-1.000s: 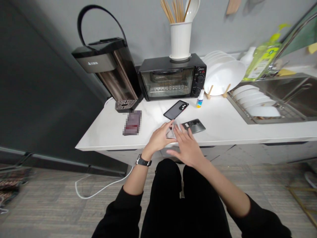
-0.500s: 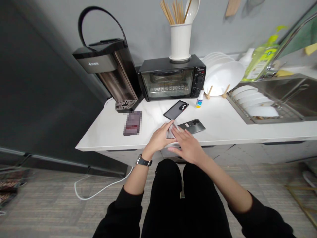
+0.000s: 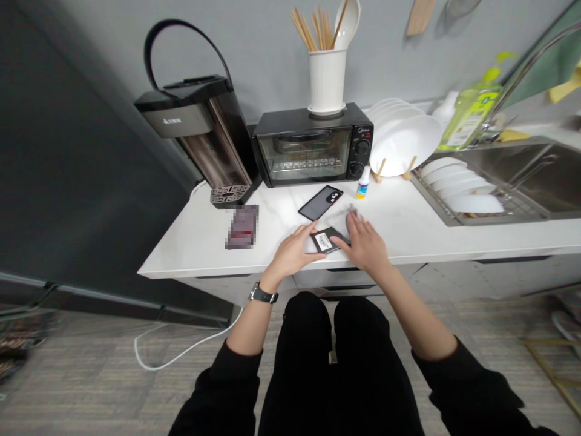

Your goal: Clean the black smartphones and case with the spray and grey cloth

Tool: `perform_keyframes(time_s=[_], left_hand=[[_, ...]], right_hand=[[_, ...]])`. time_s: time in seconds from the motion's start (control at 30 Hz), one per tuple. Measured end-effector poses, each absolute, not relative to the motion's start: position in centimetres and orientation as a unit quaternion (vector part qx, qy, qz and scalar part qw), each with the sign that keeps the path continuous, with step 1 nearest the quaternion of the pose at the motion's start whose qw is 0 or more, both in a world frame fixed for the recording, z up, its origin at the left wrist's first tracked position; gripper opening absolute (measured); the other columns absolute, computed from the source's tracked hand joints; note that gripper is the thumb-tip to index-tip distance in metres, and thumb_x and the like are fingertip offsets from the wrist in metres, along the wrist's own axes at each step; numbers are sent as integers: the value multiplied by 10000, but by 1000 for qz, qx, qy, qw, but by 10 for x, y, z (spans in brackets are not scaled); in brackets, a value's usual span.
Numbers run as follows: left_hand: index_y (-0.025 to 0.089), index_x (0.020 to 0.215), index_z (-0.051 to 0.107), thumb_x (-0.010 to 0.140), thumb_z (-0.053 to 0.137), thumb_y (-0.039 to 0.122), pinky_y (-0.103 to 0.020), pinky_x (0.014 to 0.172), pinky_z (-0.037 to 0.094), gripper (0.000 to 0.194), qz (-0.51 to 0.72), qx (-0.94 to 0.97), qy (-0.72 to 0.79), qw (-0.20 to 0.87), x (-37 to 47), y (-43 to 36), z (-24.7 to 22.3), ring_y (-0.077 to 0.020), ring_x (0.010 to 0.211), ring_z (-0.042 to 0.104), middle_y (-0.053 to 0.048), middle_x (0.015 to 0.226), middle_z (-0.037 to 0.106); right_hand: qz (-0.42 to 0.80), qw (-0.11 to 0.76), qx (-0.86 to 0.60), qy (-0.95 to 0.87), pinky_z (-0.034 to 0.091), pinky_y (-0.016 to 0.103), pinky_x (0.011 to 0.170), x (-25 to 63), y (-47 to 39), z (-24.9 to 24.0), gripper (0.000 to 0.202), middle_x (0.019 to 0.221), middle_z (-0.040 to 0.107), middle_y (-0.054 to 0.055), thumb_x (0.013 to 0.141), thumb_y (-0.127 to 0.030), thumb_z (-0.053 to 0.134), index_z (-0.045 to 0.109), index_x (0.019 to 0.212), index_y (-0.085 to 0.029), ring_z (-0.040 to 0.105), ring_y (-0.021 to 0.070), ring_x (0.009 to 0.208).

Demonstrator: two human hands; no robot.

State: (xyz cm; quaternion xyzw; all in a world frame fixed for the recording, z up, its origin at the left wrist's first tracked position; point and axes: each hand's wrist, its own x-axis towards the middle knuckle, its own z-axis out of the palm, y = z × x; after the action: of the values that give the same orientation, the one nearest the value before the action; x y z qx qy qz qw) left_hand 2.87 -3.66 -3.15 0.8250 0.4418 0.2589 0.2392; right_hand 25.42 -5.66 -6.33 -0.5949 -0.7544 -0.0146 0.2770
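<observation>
A dark smartphone [image 3: 334, 232] lies back side up near the counter's front edge, with a white barcode label showing at its left end. My left hand [image 3: 290, 251] grips that end between thumb and fingers. Over the right part of the phone, my right hand [image 3: 368, 243] presses a thin greyish-white cloth [image 3: 351, 213], its fingers together and its thumb on the phone. Most of the cloth and the phone's camera end are hidden under the hand. Just behind lies a black-edged phone case [image 3: 321, 203], and beside that stands a small spray bottle [image 3: 363, 183].
A pixelated purplish item [image 3: 244, 227] lies on the white counter [image 3: 195, 245] at left. Behind are a drink dispenser [image 3: 222, 139], a toaster oven [image 3: 313, 148] and a rack of plates [image 3: 403, 142]. Bowls [image 3: 467, 188] stand by the sink [image 3: 531, 175] at right.
My right hand has slid right along the phone with the cloth, uncovering the label at the left end. My left hand stays at the phone's left end.
</observation>
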Motion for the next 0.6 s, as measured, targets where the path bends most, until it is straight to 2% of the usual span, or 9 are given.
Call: perform_keyframes(time_s=[0.1, 0.2, 0.3, 0.37, 0.47, 0.53, 0.6], left_hand=[[287, 1632, 390, 820, 862, 412, -432, 1164, 480, 947, 261, 826, 439, 238, 29, -35, -32, -298, 1351, 616, -90, 1437, 634], [270, 1640, 384, 858, 807, 356, -428, 1148, 494, 893, 255, 834, 429, 234, 28, -34, -32, -308, 1359, 611, -114, 1493, 592], [253, 1638, 390, 872, 789, 362, -430, 1145, 497, 871, 251, 835, 430, 233, 28, -36, -30, -314, 1355, 613, -120, 1503, 586], [256, 1632, 396, 853, 822, 407, -432, 1153, 489, 901, 256, 829, 437, 236, 29, -37, -30, -310, 1347, 618, -106, 1470, 615], [280, 1627, 396, 825, 856, 424, -431, 1156, 482, 936, 260, 823, 447, 236, 30, -37, -32, -300, 1339, 622, -82, 1435, 639], [281, 1632, 386, 843, 836, 395, -422, 1150, 486, 915, 258, 826, 442, 236, 29, -36, -32, -295, 1346, 619, -85, 1445, 632], [279, 1635, 384, 863, 797, 336, -413, 1138, 498, 878, 252, 829, 442, 232, 29, -35, -32, -296, 1348, 620, -97, 1476, 609]], right_hand=[[-25, 289, -615, -733, 331, 623, 1246, 244, -56, -64, 1034, 1628, 399, 361, 1011, -779, 335, 389, 1577, 85, 359, 457, 1568], [18, 260, -525, -810, 301, 548, 1292, 214, -70, -61, 1035, 1687, 340, 300, 1004, -795, 339, 350, 1621, 35, 328, 385, 1600], [36, 249, -504, -826, 303, 518, 1300, 222, -70, -61, 969, 1671, 408, 252, 1025, -778, 292, 383, 1626, -23, 360, 338, 1593], [14, 262, -561, -785, 318, 566, 1279, 247, -59, -63, 941, 1625, 463, 283, 1045, -748, 255, 430, 1593, -3, 390, 374, 1572], [-19, 286, -635, -717, 335, 649, 1236, 269, -50, -66, 1035, 1635, 394, 354, 1008, -796, 312, 379, 1596, 53, 357, 455, 1570], [-17, 281, -608, -742, 314, 644, 1254, 256, -57, -66, 1076, 1649, 370, 351, 984, -822, 344, 351, 1610, 54, 326, 449, 1586], [5, 260, -529, -808, 299, 580, 1291, 232, -69, -64, 1062, 1674, 362, 307, 981, -820, 365, 349, 1624, 26, 302, 396, 1609]])
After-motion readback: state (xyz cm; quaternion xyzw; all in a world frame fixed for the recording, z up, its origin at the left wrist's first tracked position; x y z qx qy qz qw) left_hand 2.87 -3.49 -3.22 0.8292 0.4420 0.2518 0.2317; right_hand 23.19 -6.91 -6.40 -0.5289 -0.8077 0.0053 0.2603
